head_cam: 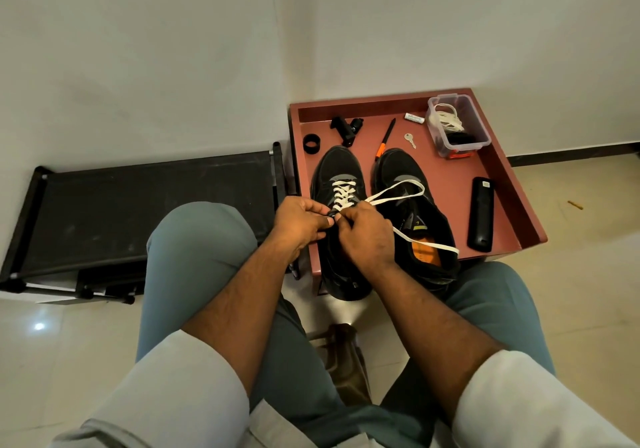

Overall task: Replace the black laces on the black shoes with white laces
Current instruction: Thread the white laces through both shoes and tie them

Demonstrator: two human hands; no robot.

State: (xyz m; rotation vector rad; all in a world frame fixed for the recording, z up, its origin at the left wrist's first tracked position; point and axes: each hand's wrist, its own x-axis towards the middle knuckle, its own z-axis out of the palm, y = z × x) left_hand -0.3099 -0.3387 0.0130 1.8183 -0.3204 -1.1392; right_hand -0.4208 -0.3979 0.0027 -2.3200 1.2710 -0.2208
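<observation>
Both the left hand and right hand pinch the limp, flat white lace at the sneaker's upper eyelets, best gripped near its stiff tip.

Left hand: I see it knuckles up, fingers curled, tips pinched together at the right hand's fingertips.
Right hand: I see it curled the same way, back to the camera, thumb and forefinger pinched toward the left.
Forearms: both bare, reaching forward and converging, sleeves rolled near the elbows.
Legs: knees apart, either side of my arms.
</observation>
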